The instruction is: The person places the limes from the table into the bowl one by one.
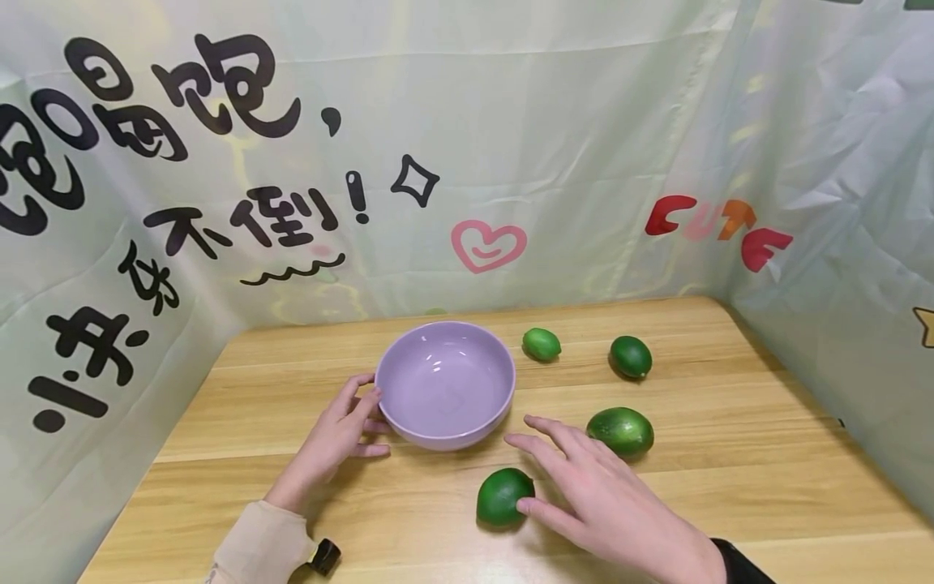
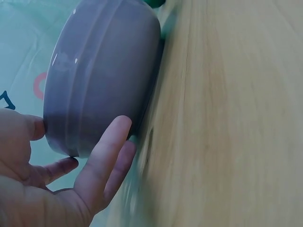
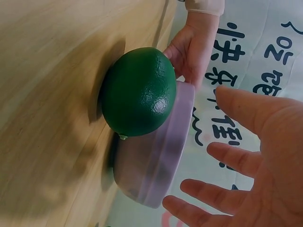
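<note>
A light purple bowl (image 1: pixel 447 389) stands upright on the wooden table. At its left side is my left hand (image 1: pixel 343 426), fingertips touching the rim and outer wall; in the left wrist view, the fingers (image 2: pixel 102 161) are spread and mostly straight against the bowl's side (image 2: pixel 104 71). My right hand (image 1: pixel 594 495) hovers with spread fingers just right of a dark green lime (image 1: pixel 503 496) in front of the bowl. The thumb overlaps the lime's edge in the head view. In the right wrist view, a gap separates that lime (image 3: pixel 139 92) from the right hand (image 3: pixel 265 165).
Right of the bowl lie a small bright green lime (image 1: pixel 541 345), a darker lime (image 1: pixel 631 357) and a larger mottled green fruit (image 1: pixel 620 431), partly behind the right hand. A printed cloth (image 1: pixel 569 162) rises behind the table (image 1: pixel 292 365) and along its sides.
</note>
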Demonstrator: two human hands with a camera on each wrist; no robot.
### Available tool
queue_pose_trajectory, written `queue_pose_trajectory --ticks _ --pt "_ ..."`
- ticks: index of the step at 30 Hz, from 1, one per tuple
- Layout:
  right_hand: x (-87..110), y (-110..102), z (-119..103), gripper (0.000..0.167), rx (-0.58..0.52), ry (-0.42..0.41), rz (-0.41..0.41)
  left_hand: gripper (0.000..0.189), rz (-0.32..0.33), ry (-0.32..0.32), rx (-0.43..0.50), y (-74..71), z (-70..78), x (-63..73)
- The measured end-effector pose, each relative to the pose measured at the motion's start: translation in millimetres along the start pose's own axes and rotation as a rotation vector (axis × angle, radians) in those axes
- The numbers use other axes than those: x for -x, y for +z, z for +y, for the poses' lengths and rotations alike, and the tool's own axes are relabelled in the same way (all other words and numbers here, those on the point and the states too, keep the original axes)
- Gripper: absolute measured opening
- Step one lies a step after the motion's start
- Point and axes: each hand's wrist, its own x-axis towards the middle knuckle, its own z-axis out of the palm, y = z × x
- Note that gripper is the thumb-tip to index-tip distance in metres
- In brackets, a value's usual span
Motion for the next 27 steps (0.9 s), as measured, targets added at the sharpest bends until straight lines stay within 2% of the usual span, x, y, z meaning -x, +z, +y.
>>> queue_pose_trajectory --ticks 9,21,27 --pt "-1.3 1 -3 0.059 -0.037 -0.010 -0.059 0.042 -0.006 -0.031 0.083 4.3 -0.7 -1.4" --pt "-4.3 8 -7 0.056 -0.056 -0.035 -0.118 0.046 -0.002 -0.045 0.146 6.8 -3.6 -1.3" --pt "-5.3 14 -9 0.057 -0.036 -0.069 -0.109 0.049 -0.014 -0.030 0.165 7.1 -3.8 -1.2"
